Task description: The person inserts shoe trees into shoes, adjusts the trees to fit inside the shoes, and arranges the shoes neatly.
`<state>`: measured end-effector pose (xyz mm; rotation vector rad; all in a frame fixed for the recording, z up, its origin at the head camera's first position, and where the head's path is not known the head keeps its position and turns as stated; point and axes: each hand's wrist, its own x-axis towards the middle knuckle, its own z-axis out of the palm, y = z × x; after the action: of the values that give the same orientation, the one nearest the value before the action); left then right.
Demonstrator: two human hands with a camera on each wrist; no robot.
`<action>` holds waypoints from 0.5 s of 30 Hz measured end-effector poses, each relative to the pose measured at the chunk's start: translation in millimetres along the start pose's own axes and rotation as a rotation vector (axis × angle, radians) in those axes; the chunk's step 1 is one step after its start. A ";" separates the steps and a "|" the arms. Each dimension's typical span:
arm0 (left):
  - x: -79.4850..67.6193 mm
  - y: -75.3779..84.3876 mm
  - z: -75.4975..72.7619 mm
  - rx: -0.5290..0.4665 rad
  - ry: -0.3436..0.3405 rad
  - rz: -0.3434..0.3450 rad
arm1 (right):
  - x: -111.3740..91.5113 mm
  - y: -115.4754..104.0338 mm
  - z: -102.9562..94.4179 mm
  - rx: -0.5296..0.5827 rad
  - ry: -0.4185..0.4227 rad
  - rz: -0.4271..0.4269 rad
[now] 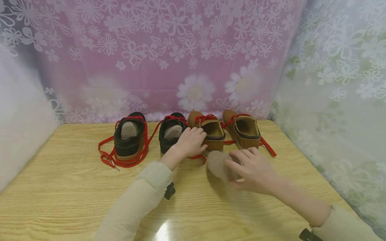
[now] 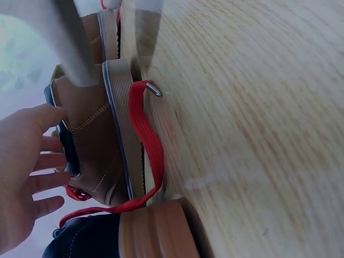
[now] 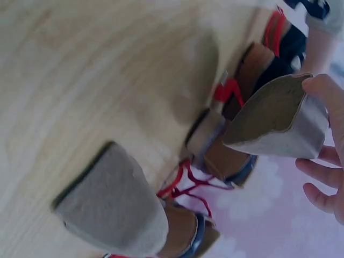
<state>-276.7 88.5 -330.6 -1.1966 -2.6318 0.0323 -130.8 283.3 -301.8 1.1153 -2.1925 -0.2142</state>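
My right hand (image 1: 254, 170) pinches a grey-beige moulded shoe insert (image 1: 217, 164) by its edge, above the table behind the brown shoes. The right wrist view shows the insert hollow side up, with thumb and fingers at its rim. In that view a second shoe insert (image 3: 115, 207) stands near the other brown shoe; in the head view my hand hides it. My left hand (image 1: 190, 142) is at the heel of the left brown shoe (image 1: 215, 144), fingers spread and loosely bent. Whether its thumb touches the heel I cannot tell. Next to it stands the right brown shoe (image 1: 241, 132).
Two black shoes (image 1: 129, 140) stand at the left, each with a grey insert (image 1: 173, 132) inside. Red laces (image 1: 120, 162) trail across the wooden table (image 1: 75, 201). A flowered pink curtain (image 1: 169, 67) hangs behind; pale cloth (image 1: 331, 117) hangs at the right.
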 end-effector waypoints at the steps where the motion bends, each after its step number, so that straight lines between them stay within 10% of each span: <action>1: 0.1 -0.1 0.4 0.002 -0.002 -0.010 | 0.2 3.3 -1.6 0.002 0.009 0.003; 15: 3.3 8.0 5.1 0.040 -0.002 -0.172 | 3.7 25.0 -20.2 0.028 0.108 0.007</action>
<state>-274.1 96.7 -335.8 -0.9549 -2.7116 0.0549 -136.3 299.0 -274.1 1.1086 -2.1093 -0.1174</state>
